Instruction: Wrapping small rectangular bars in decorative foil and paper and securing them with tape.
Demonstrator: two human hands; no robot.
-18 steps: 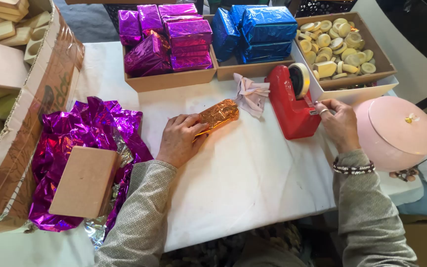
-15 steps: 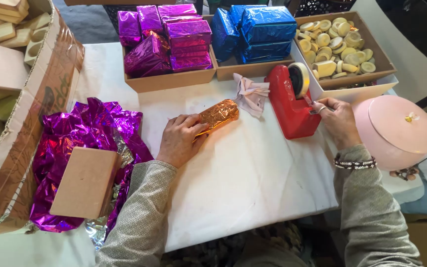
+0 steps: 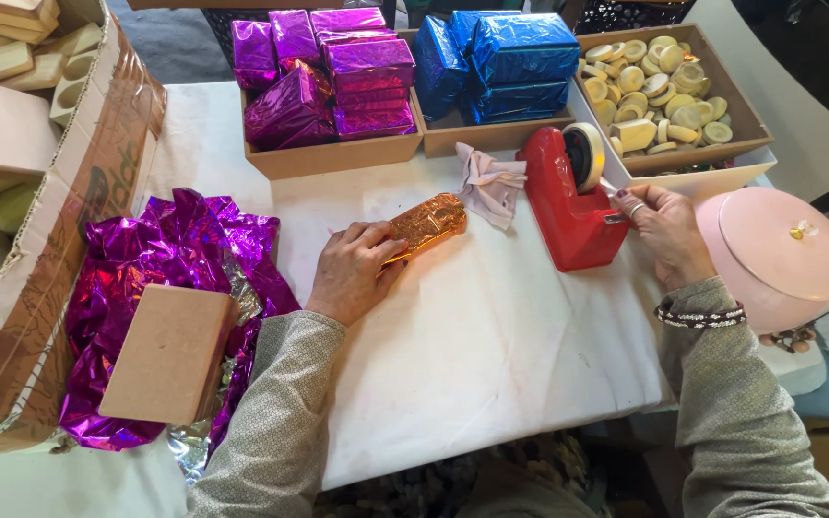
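Under left hand (image 3: 352,271): orange parcel (image 3: 426,222), seemingly pinned.

A small oblong parcel wrapped in shiny orange-gold foil (image 3: 424,223) lies flat on the white desk (image 3: 491,345), its long axis slanting up to the right, its left end under the left hand's fingers (image 3: 368,242). Just right of it stands a red heavy tape dispenser (image 3: 568,201), upright, a cream tape roll on top, touched by the right hand (image 3: 662,230).
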